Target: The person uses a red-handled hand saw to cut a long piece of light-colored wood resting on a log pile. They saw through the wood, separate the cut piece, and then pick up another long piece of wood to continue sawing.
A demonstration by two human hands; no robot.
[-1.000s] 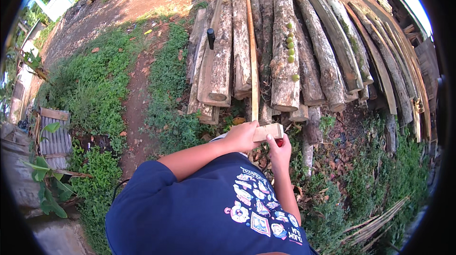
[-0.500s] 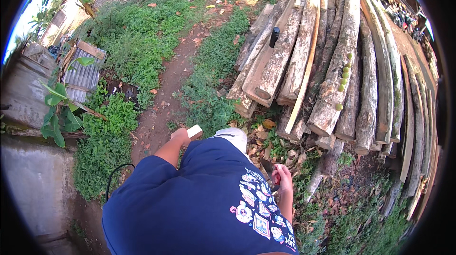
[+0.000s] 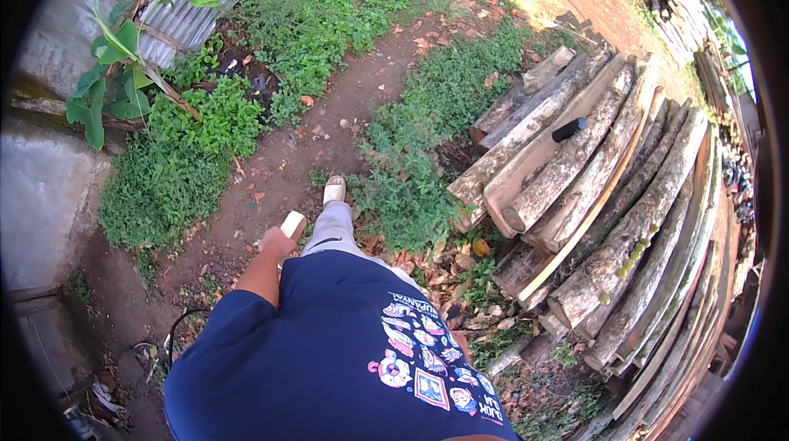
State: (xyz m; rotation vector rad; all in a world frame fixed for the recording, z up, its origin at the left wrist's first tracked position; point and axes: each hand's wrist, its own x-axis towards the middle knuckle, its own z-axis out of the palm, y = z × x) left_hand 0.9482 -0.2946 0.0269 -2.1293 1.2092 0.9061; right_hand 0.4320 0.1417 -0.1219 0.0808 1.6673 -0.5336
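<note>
My left hand (image 3: 277,242) is closed around a pale, straight-edged block of wood (image 3: 292,223), held low beside my left leg. The upper end of the block sticks out past my fingers. Of my right arm only a sliver of skin (image 3: 462,344) shows at the right edge of my dark blue shirt (image 3: 312,342). The fingers there, and anything in them, are hidden by the shirt. My left foot, in a light shoe (image 3: 334,189), is stretched ahead on the dirt path (image 3: 283,163).
A stack of logs (image 3: 567,231) fills the right side. A black bottle (image 3: 569,129) and a row of small green round fruits (image 3: 631,262) lie on it. Low green plants (image 3: 177,186) border the path. A concrete wall (image 3: 57,203) and a corrugated sheet (image 3: 177,26) are at left.
My view has turned, and the log stack now sits lower and farther right. My left foot has come forward. My right hand, earlier showing a red-handled blade, has slipped behind the shirt.
</note>
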